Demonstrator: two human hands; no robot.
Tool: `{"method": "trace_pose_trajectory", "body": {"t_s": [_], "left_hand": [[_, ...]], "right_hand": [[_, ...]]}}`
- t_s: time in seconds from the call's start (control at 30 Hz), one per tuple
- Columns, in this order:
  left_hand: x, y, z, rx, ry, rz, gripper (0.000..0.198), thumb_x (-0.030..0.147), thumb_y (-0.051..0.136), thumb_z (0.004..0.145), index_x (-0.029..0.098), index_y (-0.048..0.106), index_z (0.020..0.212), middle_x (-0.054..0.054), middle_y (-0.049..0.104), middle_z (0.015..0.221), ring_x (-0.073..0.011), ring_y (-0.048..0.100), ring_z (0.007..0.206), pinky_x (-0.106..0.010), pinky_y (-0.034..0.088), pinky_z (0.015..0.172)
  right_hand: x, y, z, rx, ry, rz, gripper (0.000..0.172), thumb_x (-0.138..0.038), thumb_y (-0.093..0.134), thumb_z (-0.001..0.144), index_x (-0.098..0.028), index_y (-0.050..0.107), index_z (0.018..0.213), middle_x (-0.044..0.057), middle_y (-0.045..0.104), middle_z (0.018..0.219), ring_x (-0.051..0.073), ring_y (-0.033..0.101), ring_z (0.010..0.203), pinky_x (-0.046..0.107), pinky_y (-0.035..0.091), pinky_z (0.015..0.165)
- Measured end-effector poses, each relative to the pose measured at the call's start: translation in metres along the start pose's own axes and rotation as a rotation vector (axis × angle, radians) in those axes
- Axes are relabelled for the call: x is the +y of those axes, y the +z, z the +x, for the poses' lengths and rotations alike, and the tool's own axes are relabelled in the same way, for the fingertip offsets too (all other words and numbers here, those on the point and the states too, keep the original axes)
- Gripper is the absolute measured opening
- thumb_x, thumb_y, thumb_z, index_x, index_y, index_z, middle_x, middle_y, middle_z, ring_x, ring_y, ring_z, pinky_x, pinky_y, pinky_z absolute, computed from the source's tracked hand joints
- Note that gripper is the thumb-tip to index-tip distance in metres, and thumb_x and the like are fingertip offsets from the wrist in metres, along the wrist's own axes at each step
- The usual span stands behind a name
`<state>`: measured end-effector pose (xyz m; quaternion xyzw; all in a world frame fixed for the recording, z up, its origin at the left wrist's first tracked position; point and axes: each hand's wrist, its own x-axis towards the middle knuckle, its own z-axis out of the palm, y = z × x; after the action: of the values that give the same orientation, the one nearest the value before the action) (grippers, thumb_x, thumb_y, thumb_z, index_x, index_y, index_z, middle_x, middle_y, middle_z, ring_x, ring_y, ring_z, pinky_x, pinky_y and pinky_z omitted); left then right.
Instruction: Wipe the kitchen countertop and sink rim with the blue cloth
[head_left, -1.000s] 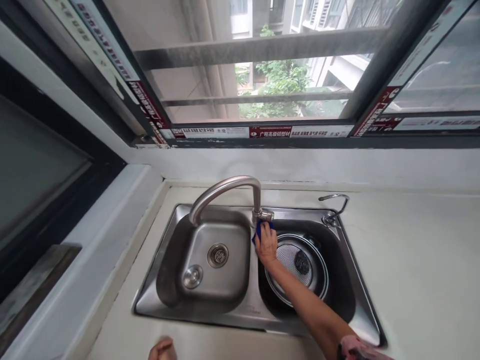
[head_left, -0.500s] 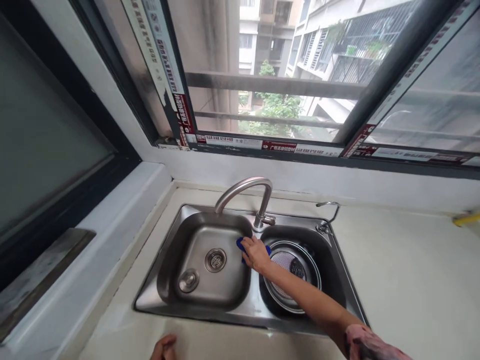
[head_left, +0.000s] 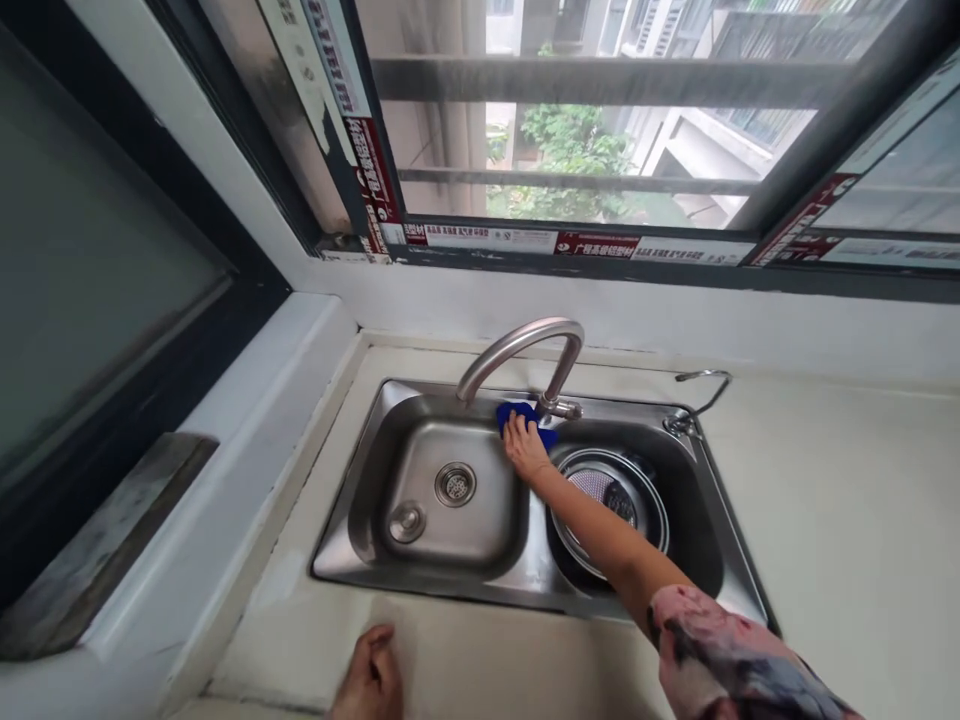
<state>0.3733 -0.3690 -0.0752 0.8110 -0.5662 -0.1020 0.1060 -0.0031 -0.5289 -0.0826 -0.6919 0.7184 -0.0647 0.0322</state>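
My right hand [head_left: 527,452] presses a blue cloth [head_left: 514,411] against the steel sink [head_left: 536,535], at the back of the divider between its two basins. The cloth shows beyond the fingertips and to the right of the hand. Just behind it rises the base of the curved faucet [head_left: 564,375], whose spout hangs over the left basin. Under my right forearm, a round metal pan with a perforated part [head_left: 591,484] sits in the right basin, partly hidden. My left hand [head_left: 369,678] rests closed at the counter's front, with nothing visible in it.
A drain [head_left: 455,484] and a loose round metal drain plug [head_left: 407,522] are in the left basin. A thin bent metal spout [head_left: 709,385] stands at the sink's back right corner. The window frame [head_left: 600,262] runs behind the counter [head_left: 840,520], and a ledge lies left.
My right hand has moved with the blue cloth from the divider's inner side back towards the faucet base. My left hand shows more. The camera view has tilted down.
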Motion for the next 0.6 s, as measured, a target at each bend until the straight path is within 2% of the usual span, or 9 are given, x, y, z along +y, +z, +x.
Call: {"method": "trace_pose_trajectory", "body": {"t_s": [0.1, 0.23, 0.47, 0.6], "left_hand": [[0.006, -0.003, -0.001, 0.058, 0.052, 0.004, 0.052, 0.050, 0.031, 0.093, 0.027, 0.077, 0.096, -0.002, 0.063, 0.057, -0.0157, 0.041, 0.046, -0.029, 0.024, 0.048], [0.016, -0.012, -0.001, 0.041, 0.056, -0.032, 0.051, 0.048, 0.032, 0.092, 0.025, 0.077, 0.096, -0.003, 0.067, 0.063, -0.0144, 0.041, 0.048, -0.027, 0.026, 0.049], [0.026, -0.019, -0.002, -0.020, 0.091, -0.083, 0.050, 0.045, 0.034, 0.090, 0.021, 0.077, 0.098, -0.004, 0.066, 0.065, -0.0148, 0.040, 0.051, -0.028, 0.026, 0.052], [0.026, -0.019, 0.001, -0.007, 0.098, -0.127, 0.046, 0.043, 0.038, 0.088, 0.023, 0.076, 0.103, -0.003, 0.062, 0.062, -0.0156, 0.040, 0.052, -0.029, 0.027, 0.052]], "right_hand": [[0.009, -0.009, -0.022, -0.046, -0.036, 0.039, 0.040, -0.024, 0.049, 0.092, -0.012, 0.066, 0.127, 0.021, 0.065, 0.127, 0.035, 0.045, 0.120, 0.053, 0.036, 0.099], [0.012, -0.019, -0.060, -0.061, -0.013, 0.104, 0.048, -0.034, 0.055, 0.090, -0.019, 0.061, 0.134, 0.013, 0.060, 0.138, 0.033, 0.041, 0.124, 0.049, 0.033, 0.100], [-0.017, -0.018, -0.144, -0.076, 0.038, 0.285, 0.050, -0.029, 0.057, 0.084, -0.022, 0.062, 0.133, 0.007, 0.061, 0.140, 0.031, 0.040, 0.128, 0.046, 0.031, 0.105], [-0.032, -0.022, -0.175, -0.098, 0.036, 0.375, 0.050, -0.027, 0.061, 0.078, -0.026, 0.065, 0.128, 0.002, 0.065, 0.137, 0.028, 0.046, 0.126, 0.042, 0.035, 0.105]]}}
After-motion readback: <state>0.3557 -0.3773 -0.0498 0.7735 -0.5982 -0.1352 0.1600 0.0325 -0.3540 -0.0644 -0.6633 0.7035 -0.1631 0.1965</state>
